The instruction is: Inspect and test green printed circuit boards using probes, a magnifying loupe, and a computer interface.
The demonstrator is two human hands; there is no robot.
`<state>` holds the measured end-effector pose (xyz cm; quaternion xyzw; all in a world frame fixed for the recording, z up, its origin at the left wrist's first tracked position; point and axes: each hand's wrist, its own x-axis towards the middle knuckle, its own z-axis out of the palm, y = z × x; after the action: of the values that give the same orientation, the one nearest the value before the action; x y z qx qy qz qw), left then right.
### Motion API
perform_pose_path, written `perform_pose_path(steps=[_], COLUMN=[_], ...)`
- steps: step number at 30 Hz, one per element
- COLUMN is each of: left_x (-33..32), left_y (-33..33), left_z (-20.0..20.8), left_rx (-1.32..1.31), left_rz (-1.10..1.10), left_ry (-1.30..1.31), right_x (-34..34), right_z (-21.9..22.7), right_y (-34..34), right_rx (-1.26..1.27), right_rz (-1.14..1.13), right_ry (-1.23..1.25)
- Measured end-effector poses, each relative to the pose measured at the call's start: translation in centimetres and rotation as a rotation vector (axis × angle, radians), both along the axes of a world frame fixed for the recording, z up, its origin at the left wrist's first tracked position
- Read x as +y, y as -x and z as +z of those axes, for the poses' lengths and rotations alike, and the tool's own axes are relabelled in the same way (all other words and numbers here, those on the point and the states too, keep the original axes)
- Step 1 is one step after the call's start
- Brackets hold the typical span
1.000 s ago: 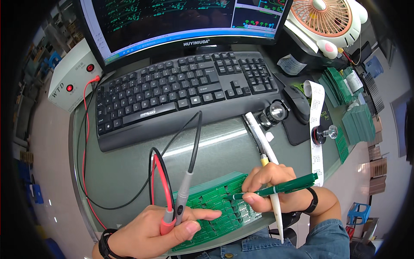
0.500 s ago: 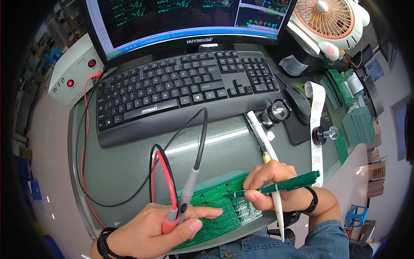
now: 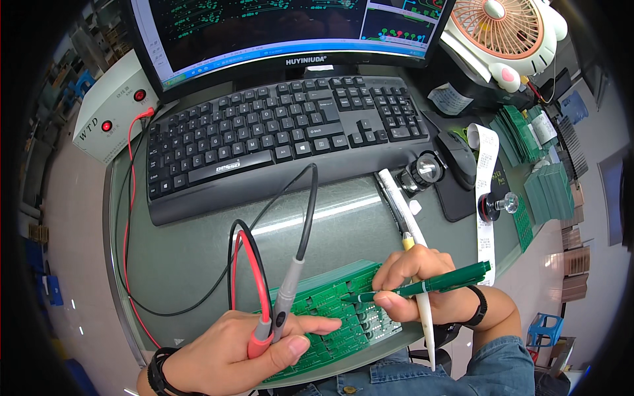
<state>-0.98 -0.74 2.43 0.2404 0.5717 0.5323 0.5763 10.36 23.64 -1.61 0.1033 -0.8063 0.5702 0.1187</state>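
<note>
A stack of green circuit boards (image 3: 323,300) lies at the table's near edge. My left hand (image 3: 244,350) is closed round two test probes, a grey one (image 3: 286,297) with a black lead and a red one (image 3: 260,340) with a red lead. Its index finger stretches across the top board. My right hand (image 3: 419,277) grips a green pen (image 3: 432,282), whose tip is over or on the top board; contact is unclear. Behind that hand, a white tapered stick (image 3: 426,330) runs down past the table edge. Whether the fingers also hold it is hidden.
A black keyboard (image 3: 277,132) sits before the monitor (image 3: 277,39). At left stands a white box (image 3: 112,112) with red lights and plugged leads. A loupe (image 3: 422,173), mouse (image 3: 457,158), paper strip (image 3: 487,178), more board stacks (image 3: 549,191) and a fan (image 3: 495,26) occupy the right.
</note>
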Motion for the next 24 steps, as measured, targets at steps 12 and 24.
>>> perform_pose_path(steps=[12,24], left_x=[-0.1,-0.5], left_y=[0.4,1.1], left_z=[-0.1,0.1], left_rx=[0.01,-0.229], left_rz=[-0.004,-0.049], left_ry=[0.006,-0.103], right_x=[-0.1,0.0], right_z=[0.0,4.1], right_y=[0.2,0.2], right_rx=[0.002,-0.361], right_rz=[-0.02,0.045], right_ry=[-0.017,0.639])
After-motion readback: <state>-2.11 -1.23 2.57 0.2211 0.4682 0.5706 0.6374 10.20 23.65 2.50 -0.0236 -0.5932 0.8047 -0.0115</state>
